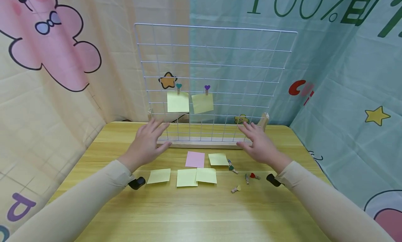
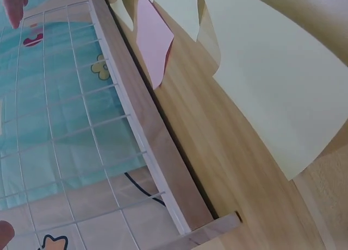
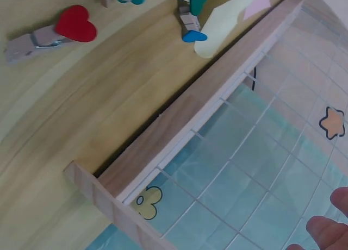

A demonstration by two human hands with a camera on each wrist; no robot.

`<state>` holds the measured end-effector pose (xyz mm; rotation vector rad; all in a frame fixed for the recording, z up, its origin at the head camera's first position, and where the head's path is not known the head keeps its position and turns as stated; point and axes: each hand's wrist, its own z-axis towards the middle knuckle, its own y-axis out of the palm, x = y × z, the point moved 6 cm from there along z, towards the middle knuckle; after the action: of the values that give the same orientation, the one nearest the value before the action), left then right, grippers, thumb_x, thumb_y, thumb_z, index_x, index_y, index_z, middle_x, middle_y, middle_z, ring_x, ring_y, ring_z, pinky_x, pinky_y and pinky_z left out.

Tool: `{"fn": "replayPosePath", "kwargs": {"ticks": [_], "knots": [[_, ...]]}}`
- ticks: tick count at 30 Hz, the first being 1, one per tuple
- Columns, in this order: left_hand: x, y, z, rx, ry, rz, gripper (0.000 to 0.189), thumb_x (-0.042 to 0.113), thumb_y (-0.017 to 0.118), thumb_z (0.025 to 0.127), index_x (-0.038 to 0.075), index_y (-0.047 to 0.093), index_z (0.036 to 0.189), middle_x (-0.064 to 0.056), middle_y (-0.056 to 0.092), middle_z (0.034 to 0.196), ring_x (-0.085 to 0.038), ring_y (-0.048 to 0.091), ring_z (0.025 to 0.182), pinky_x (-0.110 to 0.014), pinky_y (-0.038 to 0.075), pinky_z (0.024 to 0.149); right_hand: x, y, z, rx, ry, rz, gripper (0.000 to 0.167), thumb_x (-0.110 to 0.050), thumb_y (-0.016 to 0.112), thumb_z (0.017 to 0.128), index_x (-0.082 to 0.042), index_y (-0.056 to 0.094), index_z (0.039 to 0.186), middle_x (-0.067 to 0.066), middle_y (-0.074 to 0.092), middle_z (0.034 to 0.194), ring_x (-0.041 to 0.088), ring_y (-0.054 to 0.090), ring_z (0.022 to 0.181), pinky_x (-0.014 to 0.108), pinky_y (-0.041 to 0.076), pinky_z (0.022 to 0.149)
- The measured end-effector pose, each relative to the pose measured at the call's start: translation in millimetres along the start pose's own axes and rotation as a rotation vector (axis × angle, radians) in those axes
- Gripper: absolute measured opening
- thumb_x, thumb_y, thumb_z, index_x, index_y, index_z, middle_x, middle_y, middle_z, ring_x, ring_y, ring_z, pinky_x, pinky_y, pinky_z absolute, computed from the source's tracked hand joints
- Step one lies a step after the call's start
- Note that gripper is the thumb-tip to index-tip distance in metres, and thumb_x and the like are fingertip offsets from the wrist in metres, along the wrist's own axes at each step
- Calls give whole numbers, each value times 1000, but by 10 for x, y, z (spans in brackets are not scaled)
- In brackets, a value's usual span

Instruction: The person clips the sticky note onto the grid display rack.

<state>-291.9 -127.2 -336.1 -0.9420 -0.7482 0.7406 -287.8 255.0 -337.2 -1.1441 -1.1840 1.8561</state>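
My left hand [image 1: 146,144] hovers with spread fingers by the left end of a white wire grid [image 1: 188,64], holding nothing. The right hand [image 1: 260,144] mirrors it near the grid's right end, also without anything in it. Two yellow sticky notes [image 1: 178,102] hang on the grid, one from a clothespin with a teal heart [image 1: 178,86], the other from one with a purple heart [image 1: 207,88]. On the table between the forearms lie a pink sticky note [image 1: 195,159] and several yellow notes [image 1: 186,178]. Small clothespins, including one with a red heart [image 3: 76,24], lie right of them.
A wooden base [image 1: 201,144] carries the grid upright towards the back of the wooden table [image 1: 201,214]. Printed curtains [image 1: 345,95] hang behind and beside it. Each wrist wears a black device [image 1: 136,183].
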Motion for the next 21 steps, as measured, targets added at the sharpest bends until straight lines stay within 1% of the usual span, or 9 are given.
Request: {"fn": "replayPosePath", "kwargs": {"ticks": [4,7,10,15,21], "knots": [[-5,22,-34,-39,-22,3,74,47,66,102,11,40,162,-19,29,172,-51,15,160,-72,14,125,34,51,-46,-24,10,-14,71,-37,64,106,-7,36,164,21,20,174,53,12,160,72,12,126],[-8,40,-62,-67,-37,11,76,49,65,102,12,37,163,-20,27,172,-52,14,160,-73,13,125,51,81,-76,-32,3,-21,73,-38,65,105,-5,36,163,23,19,174,54,11,159,72,10,126],[-13,64,-94,-95,-53,21,79,51,64,102,13,35,164,-20,26,173,-53,13,160,-73,13,125,72,107,-103,-36,0,-16,74,-40,65,105,-6,35,164,22,17,175,54,9,160,71,8,127],[-46,116,-142,-123,-68,31,80,53,64,102,15,33,166,-21,23,173,-54,11,160,-75,12,125,115,148,-142,-44,1,-11,77,-44,64,105,-9,33,165,22,15,175,55,5,159,72,6,127],[-65,155,-190,-148,-84,39,82,58,62,101,17,32,166,-22,19,174,-55,7,160,-77,11,124,158,192,-198,-49,5,-27,80,-42,67,103,-9,32,166,23,13,175,55,1,160,73,5,126]]}}
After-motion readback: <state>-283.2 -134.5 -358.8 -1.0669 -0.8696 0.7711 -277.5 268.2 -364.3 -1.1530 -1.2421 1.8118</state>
